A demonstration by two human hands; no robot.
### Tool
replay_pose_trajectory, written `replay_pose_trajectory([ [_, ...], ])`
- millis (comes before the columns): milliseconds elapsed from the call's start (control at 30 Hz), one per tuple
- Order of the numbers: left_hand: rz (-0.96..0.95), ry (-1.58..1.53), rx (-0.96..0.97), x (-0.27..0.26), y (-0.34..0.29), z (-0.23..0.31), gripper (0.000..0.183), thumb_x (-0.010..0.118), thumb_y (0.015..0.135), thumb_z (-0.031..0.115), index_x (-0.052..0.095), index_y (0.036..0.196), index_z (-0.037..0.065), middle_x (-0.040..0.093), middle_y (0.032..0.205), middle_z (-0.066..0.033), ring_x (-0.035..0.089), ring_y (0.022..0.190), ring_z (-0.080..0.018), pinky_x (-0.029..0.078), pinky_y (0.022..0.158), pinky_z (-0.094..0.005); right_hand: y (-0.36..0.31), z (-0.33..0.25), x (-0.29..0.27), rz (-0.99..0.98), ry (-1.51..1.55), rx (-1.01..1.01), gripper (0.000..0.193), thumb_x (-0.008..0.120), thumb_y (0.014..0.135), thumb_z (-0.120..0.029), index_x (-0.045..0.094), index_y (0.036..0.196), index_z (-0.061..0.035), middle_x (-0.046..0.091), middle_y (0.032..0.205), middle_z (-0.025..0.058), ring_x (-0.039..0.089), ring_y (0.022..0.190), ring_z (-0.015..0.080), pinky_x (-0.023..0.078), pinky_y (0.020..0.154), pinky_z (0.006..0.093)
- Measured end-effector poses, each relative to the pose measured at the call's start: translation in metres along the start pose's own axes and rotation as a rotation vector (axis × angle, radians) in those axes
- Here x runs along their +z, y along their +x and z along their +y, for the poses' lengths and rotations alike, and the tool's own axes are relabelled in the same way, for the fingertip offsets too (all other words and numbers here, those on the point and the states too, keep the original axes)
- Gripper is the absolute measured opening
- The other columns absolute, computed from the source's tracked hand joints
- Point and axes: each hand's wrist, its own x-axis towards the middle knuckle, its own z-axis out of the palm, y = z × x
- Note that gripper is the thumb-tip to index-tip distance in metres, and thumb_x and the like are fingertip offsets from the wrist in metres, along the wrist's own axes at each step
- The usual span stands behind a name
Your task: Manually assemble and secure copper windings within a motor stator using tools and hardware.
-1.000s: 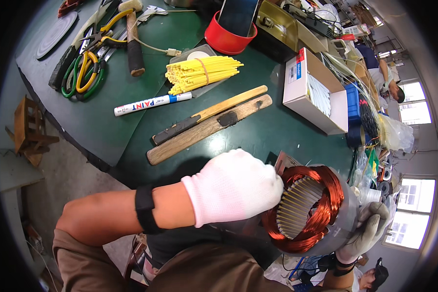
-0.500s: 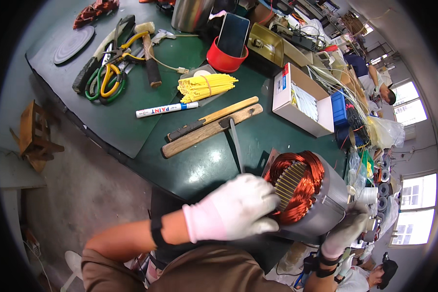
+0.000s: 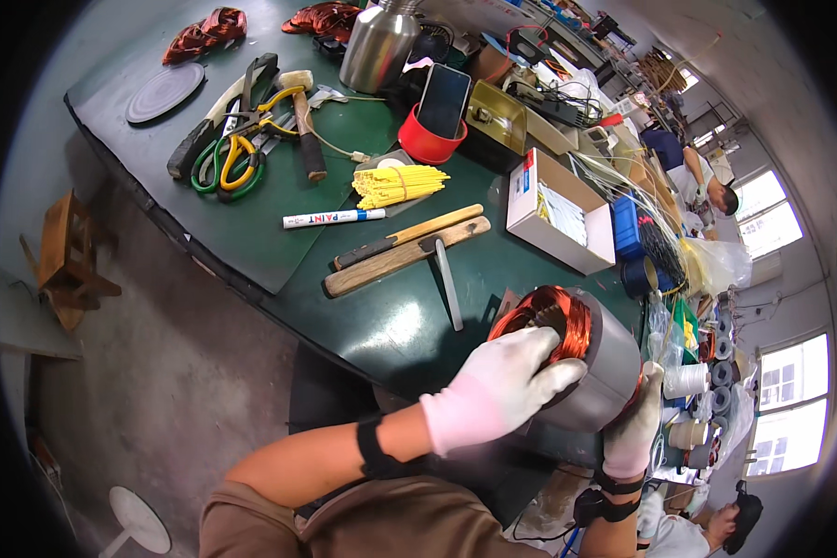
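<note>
A grey motor stator (image 3: 597, 365) with copper windings (image 3: 551, 313) rests at the near edge of the dark green table (image 3: 251, 232). My left hand (image 3: 493, 391), in a white glove, lies flat over the copper end of the stator. My right hand (image 3: 634, 428), also gloved, grips the stator's far lower side. Both hands hold the stator between them. The inside of the bore is hidden by my left hand.
On the table lie two wooden sticks (image 3: 405, 256), a white marker (image 3: 330, 219), yellow strips (image 3: 398, 184), a hammer (image 3: 305, 130), cutters (image 3: 228, 158), a red holder with a phone (image 3: 434, 130), a steel flask (image 3: 379, 46) and a white box (image 3: 558, 209). Another person (image 3: 707, 186) works far right.
The view has tilted up and back, showing more of the table. The stator now sits higher at the table edge, with my left hand still over its copper end.
</note>
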Motion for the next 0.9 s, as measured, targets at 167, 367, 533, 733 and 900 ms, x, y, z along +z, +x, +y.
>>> replay_pose_trajectory([
  [167,0.052,0.193,-0.101,-0.051,-0.004,-0.037,0.02,0.064,0.098,0.019,0.067,0.108,0.001,0.067,0.102,-0.0197,0.069,0.097,-0.0369,0.055,0.086,-0.0426,-0.014,0.027,-0.021,0.002,0.055,-0.001,0.055,0.042,0.114,-0.046,0.042,0.158,-0.014,0.051,0.155,0.0071,0.048,0.142,0.0244,0.034,0.12,0.0431],
  [367,-0.013,0.34,-0.096,-0.042,0.008,-0.053,0.033,0.065,0.097,0.017,0.06,0.126,0.003,0.066,0.112,-0.0218,0.067,0.104,-0.0423,0.055,0.09,-0.0471,-0.014,0.029,-0.035,-0.024,-0.127,-0.102,0.068,0.053,0.108,-0.054,0.04,0.16,-0.0112,0.056,0.151,0.0072,0.054,0.138,0.024,0.041,0.117,0.0451],
  [533,-0.074,0.314,-0.032,-0.022,0.033,-0.06,0.039,0.067,0.096,0.017,0.058,0.132,0.002,0.066,0.116,-0.0251,0.065,0.11,-0.0446,0.054,0.094,-0.0473,-0.03,0.025,-0.037,0.037,-0.295,-0.116,0.066,0.066,0.102,-0.053,0.054,0.144,-0.0041,0.07,0.116,0.0025,0.067,0.084,0.011,0.052,0.058,0.0256],
  [733,-0.089,0.302,0.002,-0.021,0.04,-0.086,0.042,0.061,0.095,0.004,0.058,0.136,-0.004,0.067,0.122,-0.0291,0.065,0.116,-0.046,0.053,0.1,-0.0453,-0.03,0.022,-0.033,-0.095,-0.692,-0.012,0.016,0.071,0.09,-0.013,0.067,0.098,0.0005,0.063,0.088,0.0034,0.061,0.08,0.0148,0.052,0.073,0.032],
  [900,-0.065,-0.471,-0.31,-0.009,0.036,-0.066,0.039,0.049,0.109,0.017,0.054,0.144,0.0,0.065,0.124,-0.0061,0.063,0.116,-0.0148,0.051,0.102,-0.0336,-0.028,0.034,-0.055,-0.139,-0.719,-0.355,0.019,0.067,0.092,-0.018,0.068,0.099,-0.0004,0.067,0.096,0.0174,0.068,0.091,0.032,0.054,0.081,0.0385],
])
